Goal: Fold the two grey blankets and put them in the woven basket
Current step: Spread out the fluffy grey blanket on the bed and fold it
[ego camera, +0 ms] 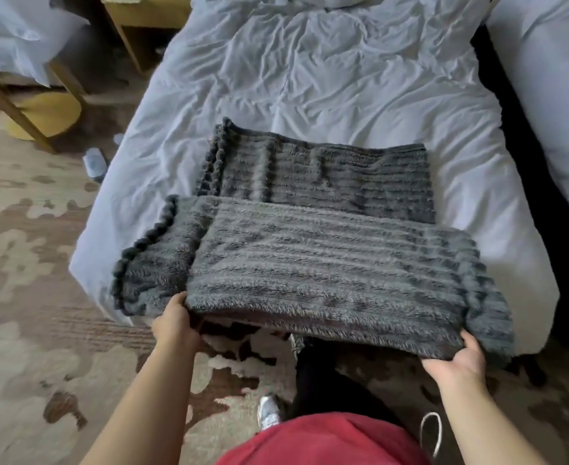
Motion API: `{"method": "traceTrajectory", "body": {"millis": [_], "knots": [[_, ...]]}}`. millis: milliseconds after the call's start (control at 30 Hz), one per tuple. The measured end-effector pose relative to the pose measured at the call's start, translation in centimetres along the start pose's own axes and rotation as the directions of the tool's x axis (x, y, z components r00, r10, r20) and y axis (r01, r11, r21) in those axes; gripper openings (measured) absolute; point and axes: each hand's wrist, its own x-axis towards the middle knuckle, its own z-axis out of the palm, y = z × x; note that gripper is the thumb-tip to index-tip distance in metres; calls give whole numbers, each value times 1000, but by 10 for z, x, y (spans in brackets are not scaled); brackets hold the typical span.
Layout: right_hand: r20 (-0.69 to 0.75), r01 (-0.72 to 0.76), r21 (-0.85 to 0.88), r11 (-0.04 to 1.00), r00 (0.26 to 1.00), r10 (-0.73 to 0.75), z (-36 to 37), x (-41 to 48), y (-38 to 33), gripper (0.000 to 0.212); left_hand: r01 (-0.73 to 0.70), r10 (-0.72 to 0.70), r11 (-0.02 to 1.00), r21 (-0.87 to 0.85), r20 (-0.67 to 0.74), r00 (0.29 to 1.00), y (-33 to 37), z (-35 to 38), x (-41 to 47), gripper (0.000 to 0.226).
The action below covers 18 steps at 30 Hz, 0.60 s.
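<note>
A grey ribbed fleece blanket point(326, 263) with a pom-pom edge lies part-folded at the foot of the bed point(310, 78). Its near fold hangs over the bed's front edge. A further layer of grey blanket point(316, 169) shows behind it; I cannot tell whether that is a second blanket. My left hand point(175, 322) grips the near-left corner of the fold, fingers tucked underneath. My right hand point(457, 359) grips the near-right corner from below. No woven basket is in view.
The bed carries a crumpled white sheet. A second white-covered bed point(551, 95) stands to the right across a dark gap. At the left are a wooden chair point(24, 105) and desk on patterned carpet point(35, 263), and a small bottle point(95, 162) lies by the bed.
</note>
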Motion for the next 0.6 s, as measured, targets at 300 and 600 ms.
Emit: {"method": "traceTrajectory", "body": {"millis": [300, 600], "knots": [[-33, 21, -1, 1000, 999, -21, -11, -28, -3, 41, -37, 33, 999, -28, -144, 989, 0, -10, -30, 42], [146, 172, 228, 959, 967, -208, 177, -12, -99, 30, -291, 326, 944, -155, 299, 897, 98, 173, -63, 26]]}}
